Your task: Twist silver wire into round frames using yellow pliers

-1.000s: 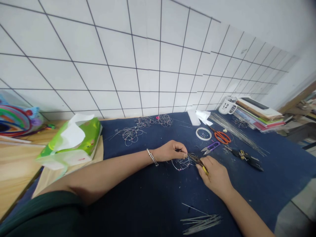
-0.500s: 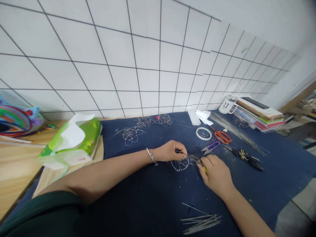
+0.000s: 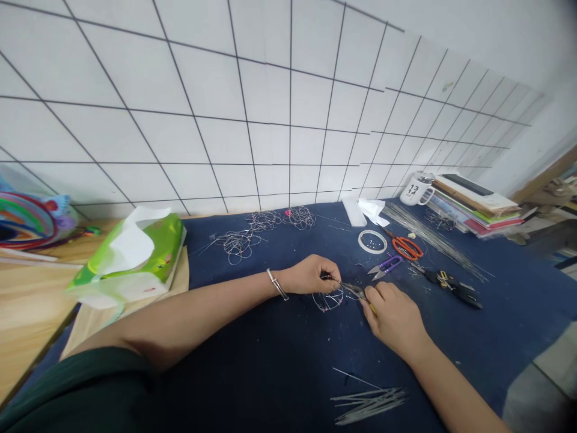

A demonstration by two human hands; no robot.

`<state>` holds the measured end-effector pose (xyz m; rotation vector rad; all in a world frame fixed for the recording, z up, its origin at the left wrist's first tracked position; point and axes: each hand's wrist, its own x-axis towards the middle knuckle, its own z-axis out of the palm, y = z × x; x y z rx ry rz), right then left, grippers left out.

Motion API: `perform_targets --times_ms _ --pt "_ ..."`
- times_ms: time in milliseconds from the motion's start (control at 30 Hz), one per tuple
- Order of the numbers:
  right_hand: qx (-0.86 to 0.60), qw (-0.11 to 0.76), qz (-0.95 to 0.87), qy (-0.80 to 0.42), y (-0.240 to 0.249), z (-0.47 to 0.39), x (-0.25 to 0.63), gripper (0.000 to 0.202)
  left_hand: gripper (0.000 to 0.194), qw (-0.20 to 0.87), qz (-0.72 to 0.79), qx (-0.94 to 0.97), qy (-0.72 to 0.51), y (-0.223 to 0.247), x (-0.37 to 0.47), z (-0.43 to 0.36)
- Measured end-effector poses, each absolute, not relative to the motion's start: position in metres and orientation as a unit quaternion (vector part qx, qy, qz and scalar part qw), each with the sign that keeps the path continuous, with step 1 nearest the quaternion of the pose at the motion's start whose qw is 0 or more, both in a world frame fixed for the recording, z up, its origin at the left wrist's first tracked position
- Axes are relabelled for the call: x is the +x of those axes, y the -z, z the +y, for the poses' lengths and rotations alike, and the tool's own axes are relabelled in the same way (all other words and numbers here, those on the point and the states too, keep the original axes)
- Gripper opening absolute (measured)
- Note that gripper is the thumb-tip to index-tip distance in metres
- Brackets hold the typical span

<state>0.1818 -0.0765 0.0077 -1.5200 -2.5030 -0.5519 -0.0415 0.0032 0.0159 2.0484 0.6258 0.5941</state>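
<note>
Between thumb and fingers, my left hand [image 3: 315, 275] pinches a beaded wire piece [image 3: 328, 300], whose thin silver loops with small pinkish beads hang below the fingers. My right hand [image 3: 394, 316] is closed round a pair of pliers [image 3: 355, 290] with yellow handles. The pliers' jaws point left and meet the wire close to my left fingertips; exactly what they grip is too small to tell. Just beyond my right hand lie purple thread snips [image 3: 384, 266] and a white ring-shaped dish [image 3: 372, 242] with tiny beads.
Several looped wire pieces [image 3: 241, 243] lie near the tiled wall. Orange-handled scissors [image 3: 407, 247], black pliers [image 3: 453, 288] and long straight wires [image 3: 433, 237] are at right. Short cut wires [image 3: 369, 404] lie in front, a green tissue pack [image 3: 135, 255] at left, a mug [image 3: 415, 190] at back.
The pliers and the wire loops have turned very slightly at my fingertips. Both hands keep nearly the same place and grip, and the view has shifted a little.
</note>
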Motion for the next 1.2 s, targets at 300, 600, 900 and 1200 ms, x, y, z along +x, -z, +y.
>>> perform_targets --times_ms 300,600,900,1200 --pt "-0.522 0.067 -0.832 0.174 -0.0065 -0.0769 0.18 0.019 0.009 0.397 0.269 0.842 -0.244 -0.0145 -0.0388 0.0014" --pt "-0.526 0.071 -0.832 0.163 -0.0054 -0.0773 0.181 0.018 0.01 0.406 0.278 0.833 -0.253 -0.0138 -0.0384 0.0002" --pt "-0.526 0.105 -0.835 0.121 -0.0067 -0.075 0.1827 0.022 0.008 0.423 0.273 0.822 -0.266 -0.0181 -0.0378 -0.0016" --pt "-0.534 0.098 -0.832 0.114 -0.0091 -0.0763 0.1817 0.023 0.008 0.36 0.26 0.853 -0.275 -0.0163 -0.0367 -0.0026"
